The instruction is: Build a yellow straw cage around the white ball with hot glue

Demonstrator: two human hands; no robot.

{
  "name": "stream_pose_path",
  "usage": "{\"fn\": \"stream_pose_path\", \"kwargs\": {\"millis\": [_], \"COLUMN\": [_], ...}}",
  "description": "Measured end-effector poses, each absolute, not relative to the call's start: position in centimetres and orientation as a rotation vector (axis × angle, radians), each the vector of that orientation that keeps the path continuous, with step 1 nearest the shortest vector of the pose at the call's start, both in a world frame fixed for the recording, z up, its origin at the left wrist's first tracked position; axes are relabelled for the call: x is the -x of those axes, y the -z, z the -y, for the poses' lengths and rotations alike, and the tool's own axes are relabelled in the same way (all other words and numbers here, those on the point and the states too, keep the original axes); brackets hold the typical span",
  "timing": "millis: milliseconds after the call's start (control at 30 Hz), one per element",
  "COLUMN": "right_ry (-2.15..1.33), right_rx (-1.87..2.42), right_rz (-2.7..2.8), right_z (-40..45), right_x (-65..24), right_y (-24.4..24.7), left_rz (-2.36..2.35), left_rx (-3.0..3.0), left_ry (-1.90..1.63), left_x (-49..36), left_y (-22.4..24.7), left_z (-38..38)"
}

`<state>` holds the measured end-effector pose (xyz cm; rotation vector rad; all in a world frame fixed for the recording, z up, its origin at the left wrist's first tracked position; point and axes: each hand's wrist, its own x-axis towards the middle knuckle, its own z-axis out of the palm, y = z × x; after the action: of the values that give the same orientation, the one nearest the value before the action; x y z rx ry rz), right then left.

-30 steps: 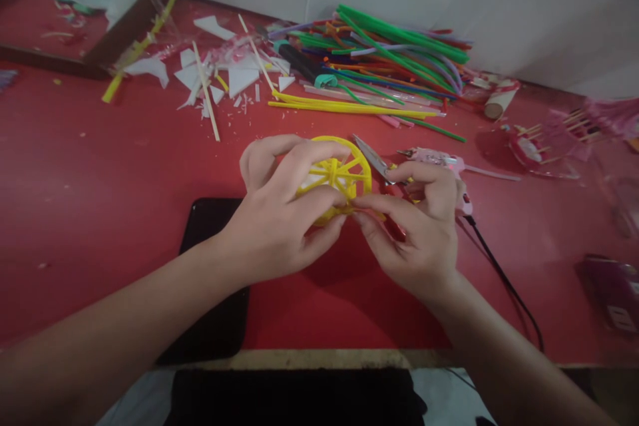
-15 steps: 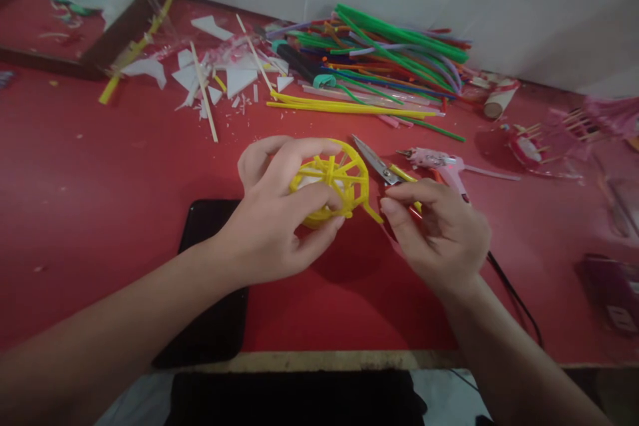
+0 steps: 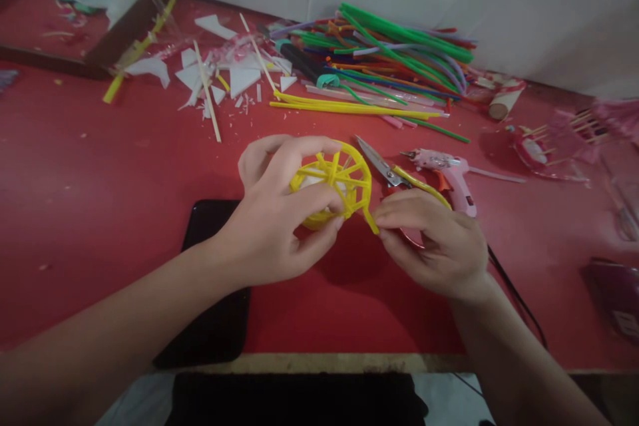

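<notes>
My left hand (image 3: 279, 216) is closed around a round, spoked yellow pipe-cleaner frame (image 3: 363, 180), with something white inside it. A loose yellow tail (image 3: 370, 218) sticks out at the frame's lower right. At its tip, the thumb and forefinger of my right hand (image 3: 434, 239) are pinched together. Just beyond the right hand lie scissors (image 3: 378, 162) with red handles, partly hidden by that hand. A yellow strip (image 3: 424, 188) rests across them. Beside them is a pink glue gun (image 3: 442, 163).
Colourful pipe cleaners (image 3: 399, 46) are heaped at the back, near a dark-handled tool (image 3: 304, 65). White scraps (image 3: 244, 80) and wooden sticks (image 3: 207, 90) lie left of them. A black tablet-like slab (image 3: 210, 319) sits under my left forearm. At right is a pink stick model (image 3: 559, 136).
My right hand has come slightly left and down, its fingertips meeting the loose yellow tail, which now points more downward. The left hand keeps its hold on the frame.
</notes>
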<state>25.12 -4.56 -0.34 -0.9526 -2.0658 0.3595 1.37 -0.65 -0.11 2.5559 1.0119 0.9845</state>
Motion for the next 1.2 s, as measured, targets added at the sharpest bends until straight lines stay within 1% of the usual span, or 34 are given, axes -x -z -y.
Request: {"fn": "stream_pose_path", "kwargs": {"millis": [167,333,600,833,1200], "right_ry": [-0.345,-0.291,-0.418,-0.361,-0.433], "right_rx": [1.024,1.068,0.975,0.94,0.954], "right_rz": [2.032,2.045,2.133,2.185,2.115], "right_z": [4.2,3.9,3.9,3.8,3.7], "right_x": [-25.0,-25.3,-26.5,-26.5,-25.9], "right_y": [0.5,0.5,0.6,0.5,0.2], "left_rz": [-1.0,-0.875,-0.793,-0.766,-0.782], "left_rx": [-2.549,-2.555,-2.517,-2.526,-2.542], "left_ry": [-0.969,-0.942,-0.925,-0.926,-0.919], "left_x": [-1.3,-1.2,-1.2,-1.2,-1.2], "left_y": [0.2,0.0,-0.1,0.1,0.2], "left_z": [0.6,0.7,0.8,0.5,0.5]}}
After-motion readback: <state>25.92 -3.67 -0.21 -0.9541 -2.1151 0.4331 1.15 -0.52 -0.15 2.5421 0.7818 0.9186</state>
